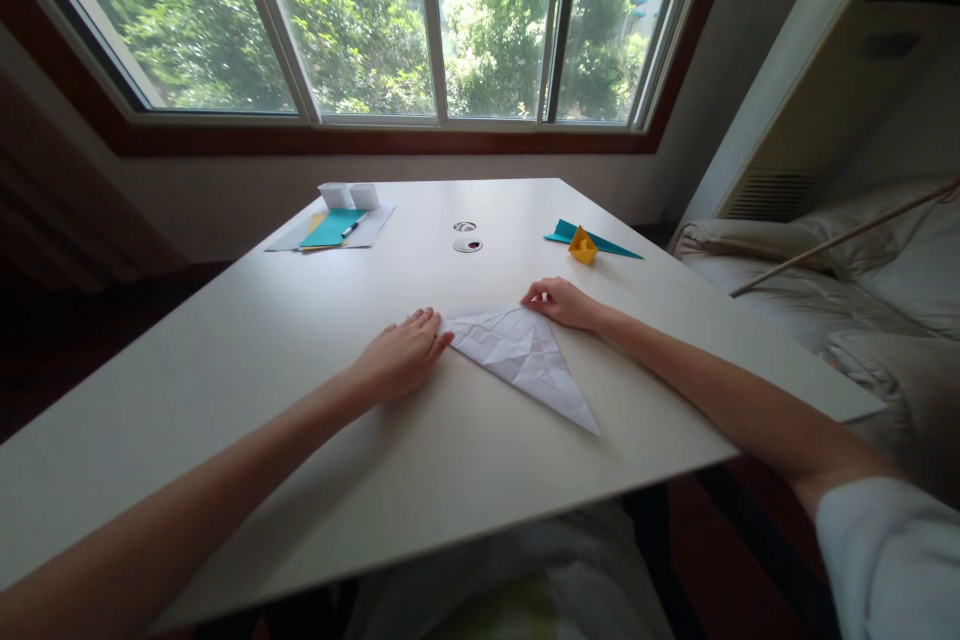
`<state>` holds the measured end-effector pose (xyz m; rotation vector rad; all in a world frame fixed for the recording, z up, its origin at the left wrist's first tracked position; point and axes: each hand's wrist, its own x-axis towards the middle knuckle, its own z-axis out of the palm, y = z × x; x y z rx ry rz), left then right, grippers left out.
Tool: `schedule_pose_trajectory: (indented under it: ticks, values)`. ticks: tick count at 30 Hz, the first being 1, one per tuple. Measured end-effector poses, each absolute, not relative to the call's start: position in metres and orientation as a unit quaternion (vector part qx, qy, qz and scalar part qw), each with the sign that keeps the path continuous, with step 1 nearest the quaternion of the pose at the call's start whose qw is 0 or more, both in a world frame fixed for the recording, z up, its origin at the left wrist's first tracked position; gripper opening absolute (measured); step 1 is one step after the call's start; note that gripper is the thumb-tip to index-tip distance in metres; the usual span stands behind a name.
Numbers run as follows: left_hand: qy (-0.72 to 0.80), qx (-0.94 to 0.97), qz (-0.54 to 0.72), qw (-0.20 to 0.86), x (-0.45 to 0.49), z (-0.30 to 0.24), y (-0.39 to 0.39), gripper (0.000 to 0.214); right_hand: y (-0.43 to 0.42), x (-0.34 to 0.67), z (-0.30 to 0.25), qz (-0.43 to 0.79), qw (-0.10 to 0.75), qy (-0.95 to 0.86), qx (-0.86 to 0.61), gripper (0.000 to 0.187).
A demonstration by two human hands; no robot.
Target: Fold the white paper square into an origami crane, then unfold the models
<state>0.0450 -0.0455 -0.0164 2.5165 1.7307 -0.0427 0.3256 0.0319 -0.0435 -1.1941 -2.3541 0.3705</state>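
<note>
A white sheet of paper (pixel 517 350), folded to a triangle and marked with many creases, lies on the white table in front of me. My left hand (pixel 405 352) rests flat over its left corner, fingers stretched out and pressing on the paper. At the far edge, my right hand (pixel 559 303) pinches the paper between thumb and curled fingers. The triangle's right point reaches toward me, with nothing touching it. The left corner is hidden under my left fingers.
Beyond my right hand are a yellow folded paper boat (pixel 583 246) and a teal paper plane (pixel 611 245). Coloured sheets (pixel 330 230), a pen (pixel 354 226) and white folded pieces (pixel 349 196) lie far left. Round inserts (pixel 467 245) sit mid-table (pixel 300 320).
</note>
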Motion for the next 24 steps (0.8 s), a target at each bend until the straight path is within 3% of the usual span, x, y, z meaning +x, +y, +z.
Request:
schedule_pose_trajectory:
  ticks: [8, 14, 21, 24]
  values:
    - [0.574, 0.817, 0.046, -0.029, 0.052, -0.027, -0.038, 0.037, 0.032, 0.326, -0.046, 0.129, 0.238, -0.860, -0.433, 0.014]
    - [0.586, 0.808, 0.052, -0.011, 0.053, -0.028, -0.042, 0.044, 0.032, 0.326, -0.046, 0.131, 0.236, -0.859, -0.435, 0.014]
    - [0.622, 0.781, 0.048, 0.028, 0.059, -0.027, -0.050, 0.074, 0.032, 0.326, -0.045, 0.126, 0.237, -0.861, -0.432, 0.014]
    - [0.605, 0.792, 0.077, 0.028, 0.063, -0.028, -0.053, 0.063, 0.031, 0.325, -0.045, 0.123, 0.236, -0.862, -0.431, 0.014]
